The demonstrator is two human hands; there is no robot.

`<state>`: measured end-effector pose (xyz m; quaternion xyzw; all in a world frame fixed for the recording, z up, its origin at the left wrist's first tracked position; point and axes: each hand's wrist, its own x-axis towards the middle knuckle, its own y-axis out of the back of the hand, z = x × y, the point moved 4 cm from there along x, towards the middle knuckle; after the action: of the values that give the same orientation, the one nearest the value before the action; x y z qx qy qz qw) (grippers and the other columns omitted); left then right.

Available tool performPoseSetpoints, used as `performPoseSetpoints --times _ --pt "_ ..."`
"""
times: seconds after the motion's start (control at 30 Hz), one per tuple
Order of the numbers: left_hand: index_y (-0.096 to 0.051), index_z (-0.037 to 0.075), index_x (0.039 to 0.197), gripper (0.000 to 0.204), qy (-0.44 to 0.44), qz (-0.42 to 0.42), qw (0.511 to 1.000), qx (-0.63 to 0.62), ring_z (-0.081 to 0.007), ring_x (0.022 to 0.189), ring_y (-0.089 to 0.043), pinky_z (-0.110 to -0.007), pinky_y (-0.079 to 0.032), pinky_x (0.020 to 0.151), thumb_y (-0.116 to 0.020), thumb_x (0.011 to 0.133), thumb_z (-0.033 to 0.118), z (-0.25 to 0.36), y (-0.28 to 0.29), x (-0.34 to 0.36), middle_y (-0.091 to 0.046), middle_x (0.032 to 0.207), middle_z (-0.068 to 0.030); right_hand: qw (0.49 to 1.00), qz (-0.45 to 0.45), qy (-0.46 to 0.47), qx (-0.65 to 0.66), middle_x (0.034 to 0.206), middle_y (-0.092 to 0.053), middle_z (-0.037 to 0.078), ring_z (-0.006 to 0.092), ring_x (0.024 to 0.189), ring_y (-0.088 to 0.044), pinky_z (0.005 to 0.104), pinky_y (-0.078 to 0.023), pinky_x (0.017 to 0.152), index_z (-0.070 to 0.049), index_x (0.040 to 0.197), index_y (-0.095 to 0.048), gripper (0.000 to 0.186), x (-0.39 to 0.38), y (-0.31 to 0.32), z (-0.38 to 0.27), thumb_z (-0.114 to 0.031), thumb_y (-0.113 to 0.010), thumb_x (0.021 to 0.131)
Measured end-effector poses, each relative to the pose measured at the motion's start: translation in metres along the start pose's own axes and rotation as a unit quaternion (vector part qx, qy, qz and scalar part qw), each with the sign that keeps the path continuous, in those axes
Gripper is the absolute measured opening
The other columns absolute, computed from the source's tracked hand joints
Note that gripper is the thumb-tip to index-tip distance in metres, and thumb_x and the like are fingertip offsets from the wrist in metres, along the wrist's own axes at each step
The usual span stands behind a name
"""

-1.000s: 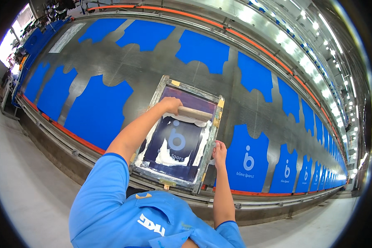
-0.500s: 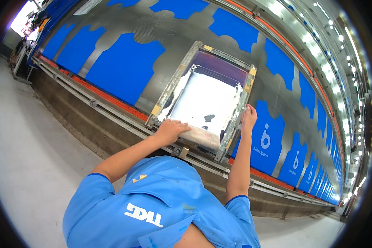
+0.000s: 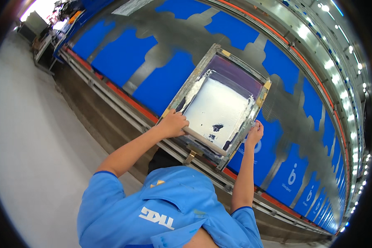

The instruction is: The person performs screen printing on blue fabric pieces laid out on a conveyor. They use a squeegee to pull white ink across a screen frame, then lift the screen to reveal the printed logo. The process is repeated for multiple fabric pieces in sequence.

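A screen-printing frame (image 3: 197, 73) lies tilted across the long table in front of me. White ink (image 3: 219, 101) coats most of its mesh, with dark bare patches near the close end and a purple strip of mesh at the far end. My left hand (image 3: 173, 124) is closed around the left end of a squeegee (image 3: 206, 141), beside the frame's left rail. The squeegee spans the near end of the mesh. With curled fingers, my right hand (image 3: 255, 133) grips the right rail. Its fingertips are partly hidden.
Blue panels (image 3: 124, 51) line the grey table in two rows; several on the right carry white prints. A metal rail (image 3: 107, 97) with an orange strip runs along the near edge, a small brass-coloured bracket (image 3: 190, 157) just before me. Pale floor (image 3: 25, 136) lies at left.
My view has shifted and turned. The frame now sits nearer the printed panel on its right, partly covering it. The squeegee is tilted differently, and the dark patches in the ink have grown.
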<state>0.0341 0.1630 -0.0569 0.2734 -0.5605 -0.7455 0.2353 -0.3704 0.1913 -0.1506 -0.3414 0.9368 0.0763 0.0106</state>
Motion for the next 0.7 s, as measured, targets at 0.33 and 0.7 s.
performPoseSetpoints --times 0.33,0.7 --pt "-0.068 0.022 0.124 0.058 -0.053 -0.076 0.996 0.017 -0.0207 0.109 -0.060 -0.042 -0.043 0.092 -0.082 0.068 0.017 0.031 0.005 0.004 -0.065 0.110 -0.0012 0.999 0.001 -0.029 -0.036 0.064 -0.046 -0.004 0.0050 0.055 -0.042 0.0256 -0.032 0.049 -0.007 0.112 -0.067 0.023 0.002 0.003 -0.004 -0.025 -0.054 0.106" --pt "-0.065 0.022 0.133 0.066 -0.054 -0.017 0.997 -0.055 -0.0238 0.114 -0.058 -0.041 -0.045 0.093 -0.072 0.070 0.003 0.026 0.016 0.015 -0.064 0.126 -0.0034 0.986 0.029 0.041 -0.158 0.062 -0.046 -0.001 0.0089 0.056 -0.043 0.0313 -0.035 0.053 -0.007 0.114 -0.069 0.025 0.007 0.000 -0.013 -0.027 -0.057 0.105"
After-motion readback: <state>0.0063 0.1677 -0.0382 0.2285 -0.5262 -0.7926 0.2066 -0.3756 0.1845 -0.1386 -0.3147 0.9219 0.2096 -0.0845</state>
